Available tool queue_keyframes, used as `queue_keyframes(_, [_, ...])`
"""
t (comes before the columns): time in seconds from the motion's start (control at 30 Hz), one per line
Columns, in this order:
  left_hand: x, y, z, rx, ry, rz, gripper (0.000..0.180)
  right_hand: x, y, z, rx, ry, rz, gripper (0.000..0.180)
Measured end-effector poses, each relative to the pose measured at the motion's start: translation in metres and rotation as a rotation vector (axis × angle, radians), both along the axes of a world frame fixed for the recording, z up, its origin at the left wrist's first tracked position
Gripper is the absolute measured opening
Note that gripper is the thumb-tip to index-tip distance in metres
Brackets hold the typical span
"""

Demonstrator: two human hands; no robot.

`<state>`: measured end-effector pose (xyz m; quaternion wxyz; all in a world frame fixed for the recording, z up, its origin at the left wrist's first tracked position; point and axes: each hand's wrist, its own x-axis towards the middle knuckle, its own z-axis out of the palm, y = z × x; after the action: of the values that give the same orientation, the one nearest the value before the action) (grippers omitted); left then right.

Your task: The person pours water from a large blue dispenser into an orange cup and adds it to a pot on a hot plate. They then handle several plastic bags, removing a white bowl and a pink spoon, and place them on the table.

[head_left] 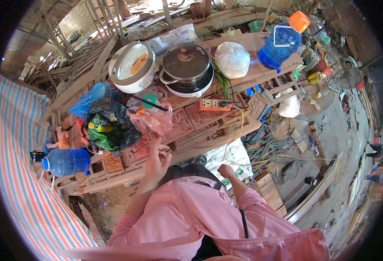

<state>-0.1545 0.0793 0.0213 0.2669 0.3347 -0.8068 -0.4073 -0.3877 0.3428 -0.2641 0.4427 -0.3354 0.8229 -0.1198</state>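
Observation:
My left hand [158, 158] is raised at the near edge of the carved wooden bench [180, 124], its fingers apart and loosely bent, with nothing visible in them. Just beyond its fingertips lies a thin pink plastic bag [158, 119]. Left of that sits a black plastic bag [129, 134] with a yellow-capped bottle [100, 126] and green plastic in its mouth. My right hand [226, 171] hangs low by my body, curled into a fist, above a white sack [228, 154]. It touches nothing that I can make out.
A white rice cooker [117, 80], a lidded steel pot [178, 65] on a round cooker, a white bag [232, 60] and a blue water bottle [278, 48] stand along the bench. An orange power strip [209, 104] trails a yellow cord. Another blue bottle [71, 162] lies at left.

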Motion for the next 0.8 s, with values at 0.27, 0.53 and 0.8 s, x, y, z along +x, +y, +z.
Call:
queue_keyframes(0.27, [-0.026, 0.0, -0.003, 0.062, -0.008, -0.047, 0.069, -0.021, 0.008, 0.01, 0.085, -0.035, -0.029, 0.033])
queue_keyframes(0.53, [-0.061, -0.037, 0.025, -0.054, -0.081, -0.053, 0.069, -0.021, 0.021, 0.017, 0.173, -0.061, -0.074, 0.034])
queue_keyframes(0.8, [-0.177, -0.199, 0.072, -0.616, -0.173, -0.061, 0.068, -0.004, 0.053, -0.013, 0.066, -0.143, -0.323, 0.027])
